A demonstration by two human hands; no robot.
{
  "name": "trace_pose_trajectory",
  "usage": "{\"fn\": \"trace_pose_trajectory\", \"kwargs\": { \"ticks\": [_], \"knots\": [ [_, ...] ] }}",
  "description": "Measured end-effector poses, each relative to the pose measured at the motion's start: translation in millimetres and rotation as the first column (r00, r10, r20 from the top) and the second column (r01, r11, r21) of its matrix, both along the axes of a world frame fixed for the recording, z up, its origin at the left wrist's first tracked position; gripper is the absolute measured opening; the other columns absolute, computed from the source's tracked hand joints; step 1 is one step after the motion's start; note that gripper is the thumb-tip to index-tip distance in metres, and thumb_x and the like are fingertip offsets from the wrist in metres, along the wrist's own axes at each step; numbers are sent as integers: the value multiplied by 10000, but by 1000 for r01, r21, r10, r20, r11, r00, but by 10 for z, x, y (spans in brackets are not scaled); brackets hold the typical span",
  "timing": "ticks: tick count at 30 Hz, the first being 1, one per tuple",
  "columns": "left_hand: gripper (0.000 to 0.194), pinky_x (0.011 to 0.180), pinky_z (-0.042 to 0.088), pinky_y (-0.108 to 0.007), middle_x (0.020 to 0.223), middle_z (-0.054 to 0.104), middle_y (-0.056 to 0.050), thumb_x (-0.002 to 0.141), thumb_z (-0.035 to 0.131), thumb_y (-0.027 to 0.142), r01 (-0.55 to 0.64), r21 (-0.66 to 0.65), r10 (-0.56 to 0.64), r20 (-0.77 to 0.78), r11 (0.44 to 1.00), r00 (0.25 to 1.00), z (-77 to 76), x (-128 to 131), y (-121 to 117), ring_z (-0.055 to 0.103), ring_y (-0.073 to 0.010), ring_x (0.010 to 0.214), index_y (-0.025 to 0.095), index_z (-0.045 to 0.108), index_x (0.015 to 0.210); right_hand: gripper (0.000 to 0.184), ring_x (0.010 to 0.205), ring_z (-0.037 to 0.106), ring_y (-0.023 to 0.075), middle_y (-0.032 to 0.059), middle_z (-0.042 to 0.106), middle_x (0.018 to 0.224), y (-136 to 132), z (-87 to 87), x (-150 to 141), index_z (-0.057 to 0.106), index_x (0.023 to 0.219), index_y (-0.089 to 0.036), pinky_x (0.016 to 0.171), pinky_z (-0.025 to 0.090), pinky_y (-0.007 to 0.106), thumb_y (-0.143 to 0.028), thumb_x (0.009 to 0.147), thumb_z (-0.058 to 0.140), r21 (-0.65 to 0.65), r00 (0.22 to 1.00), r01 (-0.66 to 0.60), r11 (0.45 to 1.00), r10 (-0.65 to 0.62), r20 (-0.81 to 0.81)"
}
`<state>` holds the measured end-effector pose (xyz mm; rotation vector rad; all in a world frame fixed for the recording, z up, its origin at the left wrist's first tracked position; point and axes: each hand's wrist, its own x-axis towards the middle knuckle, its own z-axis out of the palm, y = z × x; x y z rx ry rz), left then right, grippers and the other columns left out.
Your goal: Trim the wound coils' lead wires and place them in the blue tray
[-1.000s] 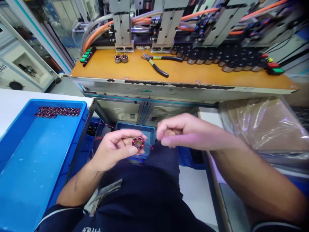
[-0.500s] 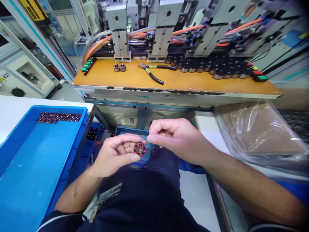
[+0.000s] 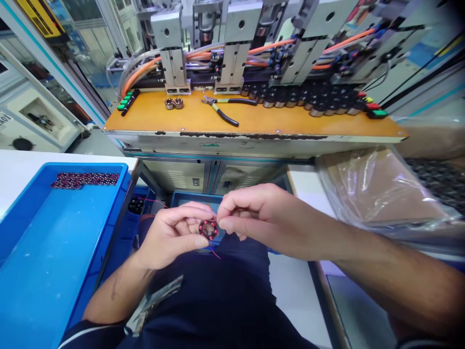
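Observation:
Held over my lap is a small ring-shaped motor stator (image 3: 208,237) with red windings on a dark core. My left hand (image 3: 174,232) grips it at its left side between thumb and fingers. My right hand (image 3: 257,220) is closed in a pinch at the stator's right edge, on a thin wire that its fingertips mostly hide. Another red wire (image 3: 215,252) dangles below the ring.
On the left, a blue tray (image 3: 69,232) holds rows of stators (image 3: 87,180). Pliers (image 3: 221,109), two metal rings (image 3: 174,103) and many dark cylindrical parts (image 3: 319,99) lie on the orange machine ledge (image 3: 145,118). A plastic-wrapped cardboard piece (image 3: 374,186) rests at right.
My right hand has come down and left, and its pinched fingertips now meet the stator's edge. The stator stays in my left hand. The view has shifted slightly.

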<state>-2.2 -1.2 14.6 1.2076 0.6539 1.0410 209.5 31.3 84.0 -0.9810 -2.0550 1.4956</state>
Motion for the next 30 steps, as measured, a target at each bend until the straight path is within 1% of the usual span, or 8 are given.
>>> {"fn": "trace_pose_trajectory", "kwargs": {
  "ticks": [6, 17, 20, 23, 25, 26, 28, 30],
  "knots": [
    [386, 736, 555, -225, 1094, 670, -66, 671, 847, 153, 29, -9, -28, 96, 1000, 995, -64, 9, 5, 652, -119, 805, 252, 774, 1036, 133, 553, 506, 57, -43, 597, 641, -99, -90, 15, 635, 753, -157, 507, 397, 151, -185, 878, 599, -49, 994, 35, 998, -39, -101],
    [411, 666, 529, -207, 1002, 623, -60, 594, 900, 195, 13, 40, -16, 76, 999, 997, 6, 51, 31, 611, -121, 794, 248, 790, 986, 159, 582, 523, 52, -39, 606, 649, -172, -77, -8, 635, 733, -145, 543, 406, 145, -168, 885, 596, -146, 993, 19, 989, -35, -109],
    [398, 644, 514, -198, 978, 606, -47, 588, 902, 183, 29, 37, -32, 95, 999, 995, 13, 60, 26, 582, -92, 730, 239, 788, 965, 165, 576, 522, 49, -39, 607, 661, -195, -78, -4, 632, 752, -146, 530, 401, 147, -174, 907, 584, -97, 995, 8, 995, -18, -103],
    [374, 655, 512, -207, 985, 587, -42, 607, 889, 165, 47, 12, -48, 120, 999, 992, 0, 57, 20, 600, -105, 759, 235, 780, 958, 172, 581, 513, 47, -45, 599, 676, -216, -86, 62, 628, 755, -156, 556, 407, 161, -173, 921, 590, 95, 996, -75, 993, 79, -36],
    [365, 653, 509, -217, 1000, 580, -45, 622, 881, 173, 60, -15, -57, 145, 998, 988, -18, 48, 17, 618, -120, 772, 233, 771, 966, 122, 624, 542, 65, -36, 615, 709, -219, -110, 139, 634, 801, -164, 598, 430, 187, -192, 919, 619, 297, 989, -146, 944, 138, 48],
    [361, 645, 506, -221, 1004, 579, -46, 630, 878, 183, 72, -30, -67, 162, 997, 985, -27, 44, 16, 623, -122, 763, 231, 767, 970, 78, 670, 570, 83, -20, 635, 753, -214, -128, 175, 638, 852, -165, 631, 450, 204, -205, 919, 631, 427, 989, -146, 892, 124, 78],
    [352, 620, 492, -221, 1001, 581, -48, 644, 871, 214, 107, -58, -93, 204, 993, 975, -40, 44, 16, 619, -115, 720, 223, 760, 978, 73, 789, 618, 124, 32, 672, 880, -193, -172, 218, 628, 974, -158, 712, 494, 240, -209, 923, 636, 683, 996, -77, 727, 27, 84],
    [337, 599, 477, -218, 981, 584, -51, 655, 863, 245, 139, -89, -115, 238, 986, 964, -41, 58, 15, 604, -109, 691, 209, 758, 973, 135, 879, 636, 151, 77, 683, 971, -163, -216, 210, 604, 1061, -147, 786, 522, 270, -178, 931, 619, 837, 999, -6, 547, -26, 24]
  ]
}}
